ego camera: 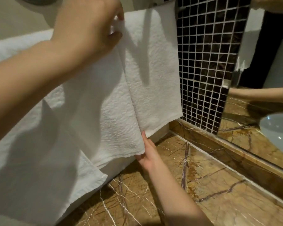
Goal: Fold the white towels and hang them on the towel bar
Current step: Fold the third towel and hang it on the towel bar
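Observation:
A white textured towel (pixel 118 101) hangs in front of me, folded lengthwise. My left hand (pixel 88 28) pinches its upper edge near the top of the view. My right hand (pixel 147 152) grips its lower right corner from below. Behind it a second white towel (pixel 155 62) hangs flat against the wall, its top hidden at the frame's upper edge. A larger smooth white towel (pixel 39 152) hangs at the left, partly behind my left forearm. The towel bar itself is not clearly visible.
A brown marble counter (pixel 211 185) lies below the towels. A dark mosaic tile wall (pixel 206 62) stands to the right. Further right a mirror (pixel 268 62) reflects my arm, and a pale basin (pixel 279 128) sits at the right edge.

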Demonstrator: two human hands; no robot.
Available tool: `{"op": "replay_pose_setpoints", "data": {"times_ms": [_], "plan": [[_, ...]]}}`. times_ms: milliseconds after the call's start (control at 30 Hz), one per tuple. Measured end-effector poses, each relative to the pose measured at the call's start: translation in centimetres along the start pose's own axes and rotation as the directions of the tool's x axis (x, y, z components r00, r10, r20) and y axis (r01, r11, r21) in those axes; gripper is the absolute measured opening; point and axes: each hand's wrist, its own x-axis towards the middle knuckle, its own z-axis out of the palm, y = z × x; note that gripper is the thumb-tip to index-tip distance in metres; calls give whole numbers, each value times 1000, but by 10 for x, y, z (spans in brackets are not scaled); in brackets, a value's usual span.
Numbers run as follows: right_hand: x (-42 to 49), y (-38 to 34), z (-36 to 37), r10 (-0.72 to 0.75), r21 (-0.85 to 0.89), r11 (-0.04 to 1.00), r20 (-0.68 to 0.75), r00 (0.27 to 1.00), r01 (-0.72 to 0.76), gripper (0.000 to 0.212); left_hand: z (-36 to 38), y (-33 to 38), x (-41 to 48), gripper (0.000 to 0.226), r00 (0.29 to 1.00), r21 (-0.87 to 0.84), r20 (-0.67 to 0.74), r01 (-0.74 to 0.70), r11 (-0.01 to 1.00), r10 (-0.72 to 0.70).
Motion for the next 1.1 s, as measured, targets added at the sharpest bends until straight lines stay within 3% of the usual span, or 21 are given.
{"op": "replay_pose_setpoints", "data": {"times_ms": [333,467,533,567,600,667,733,833,867,933,1000,1100], "plan": [[-2,2,0,-41,-90,995,-59,997,35,44,-2,1,0,30,999,9,-9,53,999,-53],[-19,-13,5,10,-311,948,-192,981,-70,39,-14,2,-2,34,995,-40,66,76,996,-73],[-36,-30,9,-98,-450,891,-334,938,-67,39,-25,-2,-8,35,993,-78,67,97,992,-92],[-45,-40,12,-257,-536,844,-391,884,8,40,-31,-5,-13,33,993,-89,50,108,990,-104],[-56,-52,19,-469,-649,748,-371,802,138,39,-36,-9,-18,30,992,-96,31,123,988,-121],[-81,-79,50,-812,-821,360,-42,583,443,36,-45,-15,-31,24,984,-100,10,179,979,-179],[-99,-103,92,-836,-801,-34,351,422,598,34,-49,-15,-42,20,972,-81,6,233,969,-234],[-108,-128,153,-648,-659,-471,709,277,586,42,-48,-5,-49,15,972,-56,-9,236,970,-237],[-107,-132,170,-583,-619,-564,768,267,547,46,-46,-3,-50,14,972,-49,-16,232,972,-233],[-103,-137,193,-493,-581,-651,813,310,489,50,-45,-1,-50,12,972,-48,-33,231,972,-232],[-97,-139,201,-456,-577,-681,816,355,451,50,-44,-2,-51,13,973,-55,-47,224,973,-226],[-91,-140,201,-457,-579,-701,813,362,415,49,-43,-2,-52,14,972,-62,-50,228,972,-232]]}}
